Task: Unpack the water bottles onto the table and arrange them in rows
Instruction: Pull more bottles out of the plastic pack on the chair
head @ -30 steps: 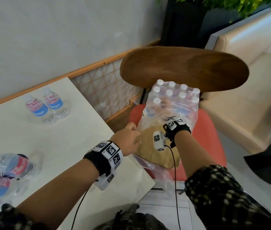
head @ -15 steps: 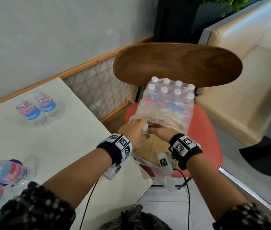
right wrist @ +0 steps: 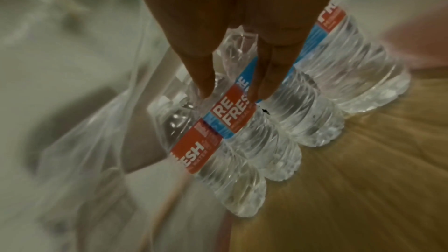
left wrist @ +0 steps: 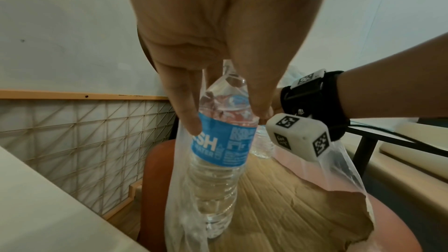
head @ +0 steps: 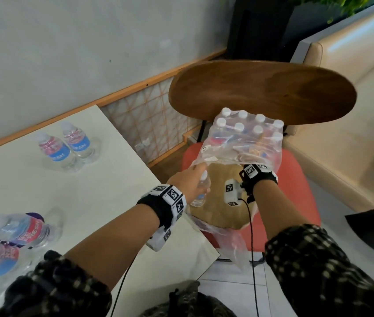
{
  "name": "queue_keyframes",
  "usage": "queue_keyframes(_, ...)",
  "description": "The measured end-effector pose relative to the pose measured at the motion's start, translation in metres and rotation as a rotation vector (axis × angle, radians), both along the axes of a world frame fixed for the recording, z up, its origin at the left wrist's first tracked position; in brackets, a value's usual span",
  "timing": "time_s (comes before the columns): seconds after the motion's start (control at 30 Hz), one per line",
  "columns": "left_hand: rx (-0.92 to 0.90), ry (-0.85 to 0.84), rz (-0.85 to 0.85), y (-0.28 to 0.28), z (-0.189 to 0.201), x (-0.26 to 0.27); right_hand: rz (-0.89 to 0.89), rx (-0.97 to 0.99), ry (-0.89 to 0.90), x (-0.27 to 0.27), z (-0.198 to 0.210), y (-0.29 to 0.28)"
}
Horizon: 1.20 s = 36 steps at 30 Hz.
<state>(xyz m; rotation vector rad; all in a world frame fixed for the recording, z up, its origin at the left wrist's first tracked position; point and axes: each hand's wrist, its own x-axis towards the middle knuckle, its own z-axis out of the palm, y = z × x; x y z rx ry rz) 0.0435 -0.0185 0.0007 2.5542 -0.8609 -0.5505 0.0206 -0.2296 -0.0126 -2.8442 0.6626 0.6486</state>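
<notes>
A shrink-wrapped pack of water bottles (head: 245, 131) stands on cardboard on a red chair, its near side torn open. My left hand (head: 200, 177) grips one bottle (head: 200, 193) near its top; it hangs upright over the cardboard. In the left wrist view the thumb and fingers (left wrist: 191, 122) pinch that blue-labelled bottle (left wrist: 223, 147), with loose film draped on it. My right hand (right wrist: 234, 87) reaches inside the wrap, straight fingers touching a bottle (right wrist: 232, 118) in the front row. On the white table (head: 32, 191) two bottles (head: 67, 145) stand upright and several bottles (head: 21, 229) lie at the near left.
The chair has a red seat (head: 295, 179) and a wide wooden backrest (head: 261, 92) behind the pack. A cardboard sheet (head: 218, 209) and loose film (head: 234, 245) hang over the seat front. The table corner (head: 213, 255) is close to the chair. A beige sofa (head: 341, 138) stands right.
Both hands were together at the pack's torn front. Now my left hand has drawn a bottle out and down, and my right hand has gone back inside the wrap.
</notes>
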Motion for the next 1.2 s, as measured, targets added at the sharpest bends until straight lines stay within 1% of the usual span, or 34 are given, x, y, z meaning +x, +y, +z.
queue_keyframes(0.07, -0.018, 0.004, -0.004, 0.003, -0.002, 0.0, -0.004, -0.016, 0.003, -0.001, 0.005, -0.003)
queue_keyframes(0.17, -0.052, 0.014, 0.014, 0.005, -0.005, 0.001, -0.057, -0.026, 0.055, -0.002, 0.011, -0.006)
queue_keyframes(0.3, -0.088, 0.036, 0.032, 0.005, -0.006, 0.0, -0.021, -0.07, 0.078, -0.019, -0.006, -0.009)
queue_keyframes(0.4, -0.14, 0.044, 0.044, 0.006, -0.007, -0.003, -0.008, -0.041, 0.042, -0.041, -0.019, 0.002)
queue_keyframes(0.5, -0.2, 0.084, 0.061, 0.013, -0.01, -0.006, 0.027, 0.013, -0.087, -0.055, -0.035, 0.014)
queue_keyframes(0.57, -0.248, 0.144, 0.07, 0.022, -0.011, -0.008, -0.021, 0.135, -0.123, -0.052, -0.045, 0.019)
queue_keyframes(0.6, -0.28, 0.174, 0.079, 0.028, -0.012, -0.01, -0.08, 0.234, -0.172, -0.051, -0.046, 0.025)
queue_keyframes(0.67, -0.358, 0.222, 0.125, 0.043, -0.01, -0.015, -0.234, 0.391, -0.344, -0.051, -0.043, 0.046)
queue_keyframes(0.7, -0.394, 0.232, 0.158, 0.052, -0.008, -0.018, -0.298, 0.451, -0.402, -0.053, -0.036, 0.059)
queue_keyframes(0.73, -0.427, 0.23, 0.192, 0.061, -0.006, -0.022, -0.317, 0.521, -0.461, -0.055, -0.032, 0.069)
queue_keyframes(0.8, -0.459, 0.199, 0.249, 0.083, 0.001, -0.029, -0.375, 0.648, -0.524, -0.064, -0.022, 0.089)
queue_keyframes(0.83, -0.459, 0.183, 0.272, 0.096, 0.006, -0.033, -0.36, 0.71, -0.551, -0.068, -0.014, 0.099)
queue_keyframes(0.87, -0.459, 0.17, 0.292, 0.11, 0.013, -0.035, -0.307, 0.769, -0.592, -0.071, -0.007, 0.109)
queue_keyframes(0.93, -0.429, 0.154, 0.311, 0.142, 0.025, -0.036, -0.168, 0.822, -0.636, -0.079, 0.013, 0.135)
queue_keyframes(1.03, -0.298, 0.116, 0.309, 0.193, 0.038, -0.031, 0.026, 0.865, -0.556, -0.088, 0.033, 0.177)
queue_keyframes(1.13, -0.112, 0.062, 0.331, 0.239, 0.041, -0.03, 0.18, 0.912, -0.438, -0.09, 0.035, 0.224)
queue_keyframes(1.2, 0.012, 0.051, 0.361, 0.263, 0.041, -0.031, 0.283, 0.94, -0.365, -0.089, 0.029, 0.258)
